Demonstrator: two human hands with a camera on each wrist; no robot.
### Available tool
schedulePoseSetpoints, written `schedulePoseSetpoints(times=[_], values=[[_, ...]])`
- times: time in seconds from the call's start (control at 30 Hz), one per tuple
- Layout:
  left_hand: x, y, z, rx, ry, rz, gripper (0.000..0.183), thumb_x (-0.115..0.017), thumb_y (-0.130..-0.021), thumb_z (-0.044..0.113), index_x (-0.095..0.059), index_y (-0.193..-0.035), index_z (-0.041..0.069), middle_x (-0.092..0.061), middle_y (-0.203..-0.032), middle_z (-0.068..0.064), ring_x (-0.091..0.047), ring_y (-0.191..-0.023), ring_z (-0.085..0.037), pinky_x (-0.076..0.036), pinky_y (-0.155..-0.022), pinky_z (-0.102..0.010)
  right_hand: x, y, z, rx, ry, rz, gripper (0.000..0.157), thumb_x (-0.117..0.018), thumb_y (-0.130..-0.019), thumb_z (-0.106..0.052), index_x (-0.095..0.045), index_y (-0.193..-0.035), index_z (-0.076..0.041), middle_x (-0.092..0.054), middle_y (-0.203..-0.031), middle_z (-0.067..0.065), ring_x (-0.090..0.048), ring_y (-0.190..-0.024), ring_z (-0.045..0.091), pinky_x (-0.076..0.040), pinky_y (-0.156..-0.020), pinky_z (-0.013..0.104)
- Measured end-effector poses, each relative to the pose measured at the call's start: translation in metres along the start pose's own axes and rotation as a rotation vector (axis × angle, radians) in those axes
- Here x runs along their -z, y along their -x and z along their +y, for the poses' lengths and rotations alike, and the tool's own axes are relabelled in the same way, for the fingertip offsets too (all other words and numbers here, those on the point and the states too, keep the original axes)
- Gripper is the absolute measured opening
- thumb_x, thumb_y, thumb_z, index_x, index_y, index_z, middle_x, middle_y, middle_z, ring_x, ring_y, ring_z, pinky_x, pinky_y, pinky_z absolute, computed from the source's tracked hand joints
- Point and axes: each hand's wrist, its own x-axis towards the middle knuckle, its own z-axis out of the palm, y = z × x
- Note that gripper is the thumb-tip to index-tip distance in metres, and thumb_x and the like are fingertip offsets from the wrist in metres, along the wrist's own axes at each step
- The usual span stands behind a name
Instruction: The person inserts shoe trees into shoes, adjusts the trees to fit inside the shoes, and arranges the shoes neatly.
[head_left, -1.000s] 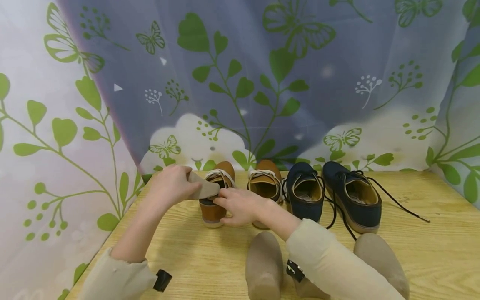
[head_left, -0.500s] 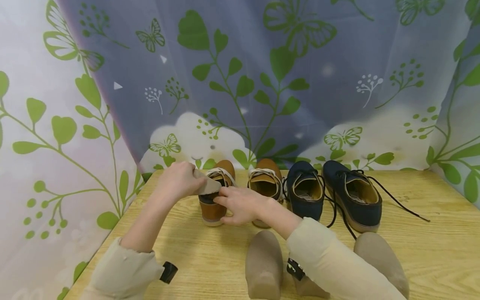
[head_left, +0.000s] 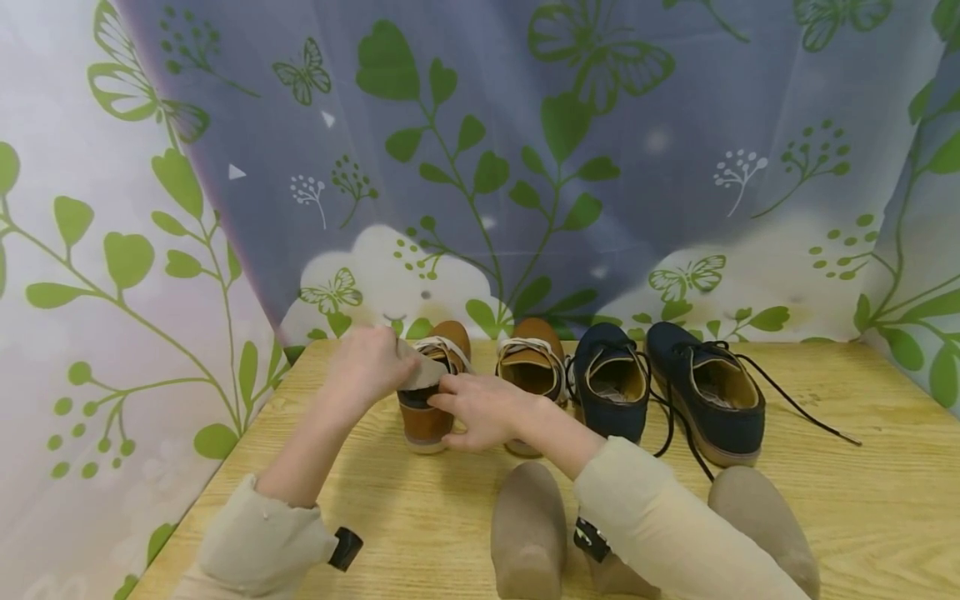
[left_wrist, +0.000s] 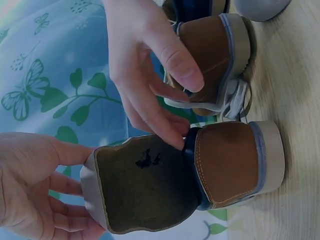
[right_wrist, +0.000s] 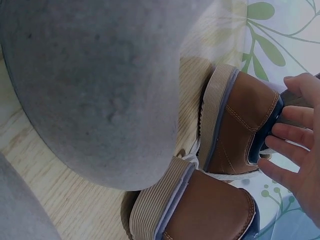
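My left hand pinches the end of a hollow beige moulded shoe insert. The insert's far end sits in the opening of the left brown leather shoe, and its hollow side faces the left wrist camera. My right hand touches that shoe's dark collar with its fingertips, the fingers mostly straight in the right wrist view. Beside it stands the other brown shoe with white laces, partly covered by my right hand. How far the insert reaches inside is hidden.
Two navy shoes with loose black laces stand to the right of the brown pair. Several more beige inserts lie near the front of the wooden table, one partly under my right sleeve. A printed curtain hangs behind.
My left hand has moved to the right, toward the brown shoe, and less of the insert shows outside the opening. The right hand stays at the collar.
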Motion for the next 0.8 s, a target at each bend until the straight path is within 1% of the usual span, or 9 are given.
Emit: schedulePoseSetpoints(times=[0.07,0.1,0.13,0.2,0.27,0.43,0.53,0.67,0.8], values=[[-0.001,0.002,0.001,0.009,-0.005,0.006,0.025,-0.060,-0.082,0.022,-0.055,-0.066,0.003,-0.052,-0.073,-0.015,-0.050,-0.061,-0.025,-0.042,-0.050,-0.032,0.000,0.000,-0.001,0.001,-0.003,0.001,0.056,-0.058,-0.088,-0.043,-0.050,-0.133,-0.011,-0.048,-0.115,0.004,-0.049,-0.099,0.016,-0.042,-0.086,0.030],[-0.002,0.003,0.001,0.013,-0.002,0.005,0.025,-0.062,-0.083,0.024,-0.059,-0.075,0.000,-0.054,-0.080,-0.018,-0.053,-0.066,-0.028,-0.045,-0.053,-0.034,0.000,0.000,-0.001,0.001,-0.004,0.001,0.056,-0.058,-0.088,-0.043,-0.050,-0.133,-0.011,-0.048,-0.115,0.004,-0.049,-0.099,0.016,-0.042,-0.086,0.030],[-0.003,0.004,0.000,0.021,-0.003,0.003,0.029,-0.064,-0.083,0.026,-0.061,-0.085,-0.003,-0.054,-0.087,-0.021,-0.055,-0.070,-0.031,-0.047,-0.056,-0.037,0.000,0.000,-0.001,0.001,-0.004,0.000,0.056,-0.058,-0.088,-0.043,-0.050,-0.134,-0.011,-0.048,-0.115,0.004,-0.049,-0.098,0.016,-0.042,-0.085,0.030],[-0.005,0.005,0.000,0.030,-0.009,-0.001,0.040,-0.065,-0.084,0.028,-0.059,-0.102,-0.007,-0.055,-0.096,-0.025,-0.058,-0.077,-0.034,-0.049,-0.060,-0.041,0.000,0.000,-0.001,-0.001,-0.005,-0.002,0.056,-0.058,-0.088,-0.043,-0.049,-0.134,-0.011,-0.047,-0.115,0.004,-0.049,-0.098,0.016,-0.042,-0.085,0.030],[-0.007,0.006,0.000,0.030,-0.020,0.008,0.047,-0.066,-0.084,0.030,-0.057,-0.109,-0.008,-0.055,-0.101,-0.026,-0.059,-0.082,-0.037,-0.051,-0.064,-0.043,0.000,-0.001,0.000,-0.003,-0.004,-0.003,0.057,-0.057,-0.088,-0.043,-0.049,-0.134,-0.012,-0.047,-0.117,0.004,-0.049,-0.100,0.016,-0.042,-0.087,0.030],[-0.013,0.009,0.000,-0.015,-0.052,0.059,0.052,-0.068,-0.084,0.032,-0.056,-0.112,-0.011,-0.055,-0.102,-0.028,-0.059,-0.087,-0.039,-0.051,-0.070,-0.046,0.001,-0.001,0.000,-0.006,-0.007,-0.003,0.056,-0.058,-0.088,-0.042,-0.049,-0.135,-0.012,-0.046,-0.120,0.004,-0.049,-0.104,0.017,-0.041,-0.090,0.031],[-0.017,0.011,0.000,-0.034,-0.057,0.087,0.054,-0.068,-0.084,0.032,-0.055,-0.111,-0.013,-0.056,-0.100,-0.028,-0.059,-0.086,-0.038,-0.052,-0.069,-0.044,0.001,0.000,-0.001,-0.012,-0.005,-0.006,0.056,-0.057,-0.088,-0.043,-0.049,-0.134,-0.012,-0.047,-0.118,0.003,-0.050,-0.102,0.016,-0.041,-0.089,0.030],[-0.021,0.012,0.000,-0.020,-0.050,0.099,0.051,-0.069,-0.083,0.032,-0.057,-0.108,-0.011,-0.056,-0.096,-0.024,-0.059,-0.082,-0.035,-0.052,-0.065,-0.042,0.001,0.000,-0.002,-0.014,-0.006,-0.005,0.056,-0.057,-0.088,-0.044,-0.050,-0.134,-0.013,-0.048,-0.115,0.002,-0.050,-0.097,0.015,-0.042,-0.085,0.030],[-0.022,0.011,0.001,-0.007,-0.044,0.088,0.049,-0.069,-0.084,0.032,-0.057,-0.108,-0.010,-0.056,-0.096,-0.023,-0.059,-0.083,-0.034,-0.052,-0.066,-0.042,0.002,0.001,-0.002,-0.013,-0.019,0.001,0.055,-0.058,-0.088,-0.042,-0.050,-0.133,-0.011,-0.048,-0.117,0.003,-0.050,-0.099,0.016,-0.042,-0.087,0.030]])
